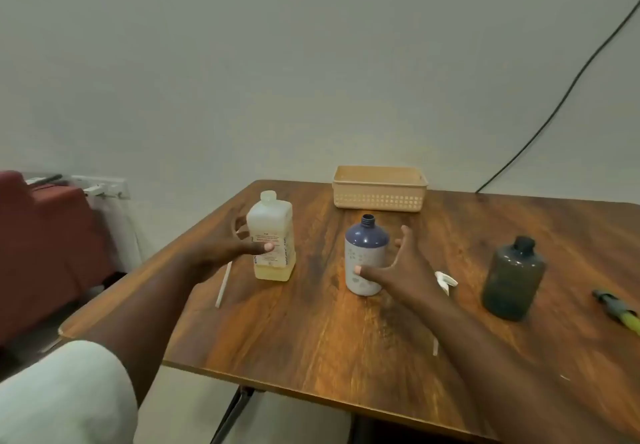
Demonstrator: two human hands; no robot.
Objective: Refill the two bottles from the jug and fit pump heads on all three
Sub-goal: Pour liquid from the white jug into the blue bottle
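Head view: left hand spread wide, thumb touching the translucent square jug of yellowish liquid, left of the beige perforated plastic basket. Right hand splayed too, thumb on the white-and-purple round bottle, uncapped, just in front of the basket. Dark smoky bottle upright, front-right of the basket. All on the wooden table.
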